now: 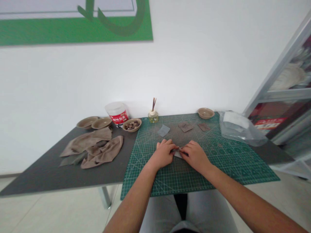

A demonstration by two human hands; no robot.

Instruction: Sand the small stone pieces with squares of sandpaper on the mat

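Both my hands rest together on the green cutting mat [218, 165] near its middle. My left hand [164, 153] is curled, its fingers pressing on a small grey sheet [177, 153]. My right hand [194, 155] is closed in a pinch on something small and dark against that same sheet; I cannot make out what it is. Further back on the mat lie a grey square sheet [163, 130] and two brown square sheets [185, 126] [204, 127].
Brown cloths [94, 147] lie on the dark table [48, 171] at left, behind them two empty bowls [93, 122], a white tub [117, 113] and a bowl of small brown pieces [132, 125]. A reed diffuser [153, 115], another bowl [205, 113] and a plastic bag [239, 127] stand at back and right.
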